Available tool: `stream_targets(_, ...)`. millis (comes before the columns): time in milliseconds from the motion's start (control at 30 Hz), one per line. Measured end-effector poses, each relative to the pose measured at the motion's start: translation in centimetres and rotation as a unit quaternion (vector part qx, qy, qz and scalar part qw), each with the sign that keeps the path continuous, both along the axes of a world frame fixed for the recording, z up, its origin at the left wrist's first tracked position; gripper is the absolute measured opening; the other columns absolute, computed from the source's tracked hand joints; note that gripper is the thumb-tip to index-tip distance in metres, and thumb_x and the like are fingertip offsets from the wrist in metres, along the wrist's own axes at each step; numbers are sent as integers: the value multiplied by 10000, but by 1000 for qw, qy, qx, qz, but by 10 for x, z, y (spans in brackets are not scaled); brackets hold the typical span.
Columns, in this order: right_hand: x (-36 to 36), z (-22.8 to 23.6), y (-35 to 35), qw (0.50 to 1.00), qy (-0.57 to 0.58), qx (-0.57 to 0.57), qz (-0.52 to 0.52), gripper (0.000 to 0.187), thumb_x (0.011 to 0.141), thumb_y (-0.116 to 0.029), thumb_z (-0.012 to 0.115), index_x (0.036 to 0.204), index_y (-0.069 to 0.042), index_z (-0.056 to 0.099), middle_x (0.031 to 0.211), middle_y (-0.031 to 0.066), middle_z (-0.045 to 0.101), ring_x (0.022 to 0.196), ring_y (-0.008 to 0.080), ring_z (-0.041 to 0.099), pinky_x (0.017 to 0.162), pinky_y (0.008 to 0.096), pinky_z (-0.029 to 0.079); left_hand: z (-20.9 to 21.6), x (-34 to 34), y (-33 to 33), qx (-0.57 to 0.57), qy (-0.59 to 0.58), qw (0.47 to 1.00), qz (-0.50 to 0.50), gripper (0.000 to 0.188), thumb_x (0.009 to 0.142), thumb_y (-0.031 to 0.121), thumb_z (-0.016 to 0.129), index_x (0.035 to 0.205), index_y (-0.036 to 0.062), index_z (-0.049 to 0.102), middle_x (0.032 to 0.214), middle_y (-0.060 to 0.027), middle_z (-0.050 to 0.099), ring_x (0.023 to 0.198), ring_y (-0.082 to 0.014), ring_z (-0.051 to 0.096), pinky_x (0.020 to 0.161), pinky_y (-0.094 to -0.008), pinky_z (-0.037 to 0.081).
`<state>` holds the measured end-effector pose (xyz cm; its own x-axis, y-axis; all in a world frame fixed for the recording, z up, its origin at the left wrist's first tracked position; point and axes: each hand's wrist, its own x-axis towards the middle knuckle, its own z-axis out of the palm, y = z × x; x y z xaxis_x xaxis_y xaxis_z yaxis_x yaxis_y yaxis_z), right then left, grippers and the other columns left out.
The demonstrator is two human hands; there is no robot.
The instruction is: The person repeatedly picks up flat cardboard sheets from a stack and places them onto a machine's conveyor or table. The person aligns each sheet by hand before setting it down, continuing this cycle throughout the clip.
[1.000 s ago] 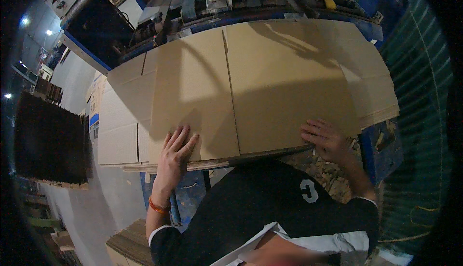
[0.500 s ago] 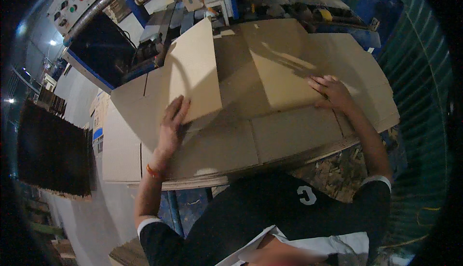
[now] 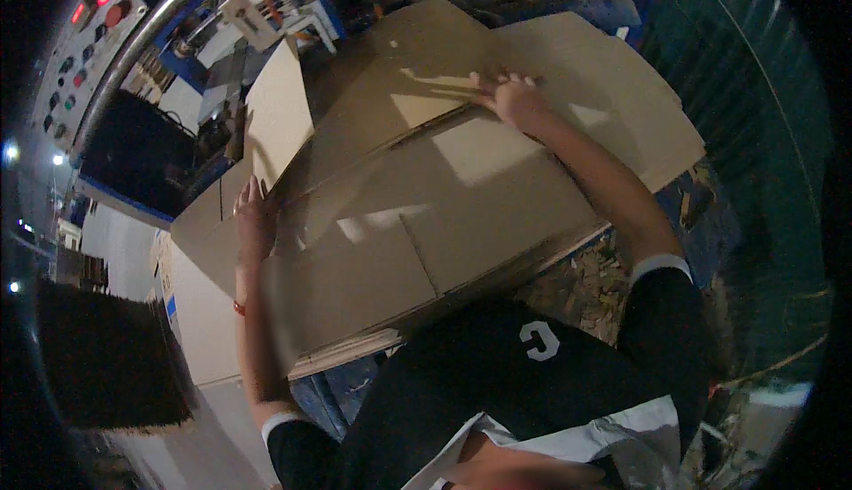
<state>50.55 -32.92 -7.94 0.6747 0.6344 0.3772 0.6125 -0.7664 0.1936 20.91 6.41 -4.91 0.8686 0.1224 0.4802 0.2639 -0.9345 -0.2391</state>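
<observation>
A cardboard sheet [image 3: 390, 90] lies over a stack of flat cardboard sheets [image 3: 355, 304], its left panel [image 3: 282, 117] folded up at an angle. My left hand [image 3: 255, 228] touches the near lower corner of that raised panel, fingers stretched out and close together. Its thumb is hard to make out. Over the right part of the sheet, near its front edge, my right hand [image 3: 516, 101] rests palm down with fingers spread. The sheet's far edge reaches up to the machine [image 3: 275, 11].
At the upper left stands a control panel [image 3: 84, 59] with buttons and red lights, beside a metal bar [image 3: 142, 42]. A dark pile of stacked sheets [image 3: 106, 348] is at left. Cardboard scraps [image 3: 577, 290] litter the floor; a green corrugated wall [image 3: 763, 135] rises at right.
Both hands have moved forward, away from me, and the folded sheet has slid with them toward the machine. More of the stack beneath shows. The view has shifted, and red panel lights now show.
</observation>
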Motion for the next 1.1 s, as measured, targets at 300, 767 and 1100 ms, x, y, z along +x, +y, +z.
stream_targets(300,-39,45,12,985,101,140,-5,593,839,-505,501,1339,-200,406,1378,145,368,1294,302,310,1042,434,260,16,-76,-29,-146,-160,976,-1,506,797,109,645,1250,-14,456,1266,-218,471,1182,-349,446,990,-382,353)
stream_targets(767,-67,-50,-215,854,4,330,-401,726,766,-445,611,1347,-80,373,1390,238,303,1279,460,230,1059,495,212,-57,-258,17,-320,-237,750,529,686,828,350,608,1360,34,312,1315,-161,443,1160,-314,461,1011,-400,325)
stream_targets(1100,-42,59,-211,598,-81,797,26,590,791,-112,618,1320,5,383,1323,153,438,1147,333,449,968,389,352,14,-258,5,-365,-604,657,265,748,767,440,650,1273,-44,388,1218,-180,462,1021,-303,506,881,-431,421)
